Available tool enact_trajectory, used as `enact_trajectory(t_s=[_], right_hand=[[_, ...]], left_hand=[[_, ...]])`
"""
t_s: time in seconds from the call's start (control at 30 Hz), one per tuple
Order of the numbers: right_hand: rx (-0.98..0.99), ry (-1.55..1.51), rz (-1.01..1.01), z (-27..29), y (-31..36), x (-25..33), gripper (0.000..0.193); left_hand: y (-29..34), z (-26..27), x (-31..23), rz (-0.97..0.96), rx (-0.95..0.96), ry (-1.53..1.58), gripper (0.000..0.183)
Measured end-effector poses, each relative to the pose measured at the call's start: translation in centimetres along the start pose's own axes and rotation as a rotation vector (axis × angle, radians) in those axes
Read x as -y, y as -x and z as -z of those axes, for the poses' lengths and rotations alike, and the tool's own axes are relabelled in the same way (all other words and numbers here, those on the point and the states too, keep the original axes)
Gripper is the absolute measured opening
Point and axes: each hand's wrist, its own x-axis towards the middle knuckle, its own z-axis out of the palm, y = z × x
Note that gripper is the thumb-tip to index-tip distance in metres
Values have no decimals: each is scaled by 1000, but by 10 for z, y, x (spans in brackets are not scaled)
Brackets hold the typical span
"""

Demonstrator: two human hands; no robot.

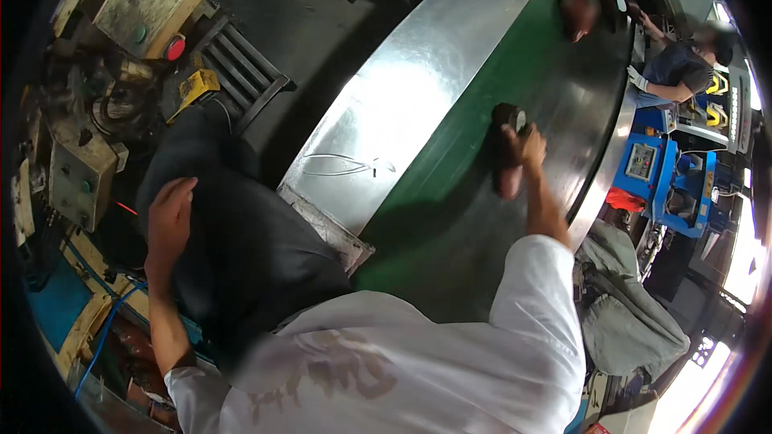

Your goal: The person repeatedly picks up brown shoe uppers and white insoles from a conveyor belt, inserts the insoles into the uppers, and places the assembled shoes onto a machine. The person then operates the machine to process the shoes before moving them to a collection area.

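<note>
My right hand is closed on a brown shoe over the green conveyor belt. Its fingers grip the shoe near the opening, and the toe points toward me. I cannot tell whether the shoe touches the belt. My left hand hangs beside my dark trouser leg, fingers loosely stretched and holding nothing. Another reddish-brown shoe, blurred, is farther along the belt.
A pliers-like tool lies on the shiny metal ledge. Machine control boxes with buttons stand at left, beside a slatted metal rack. Across the belt are a co-worker, a blue machine and a grey cloth.
</note>
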Motion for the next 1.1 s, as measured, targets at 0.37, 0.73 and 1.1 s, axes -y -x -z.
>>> enact_trajectory(t_s=[0.37,0.73,1.1], right_hand=[[170,-1289,-391,-55,271,77,66],[1868,-1889,-45,66,370,373,102],[1161,-675,821,77,432,460,98]], left_hand=[[-8,-41,-37,-279,-14,384,28],[-5,21,2,-188,-132,973,54],[145,61,66,18,-537,601,35]])
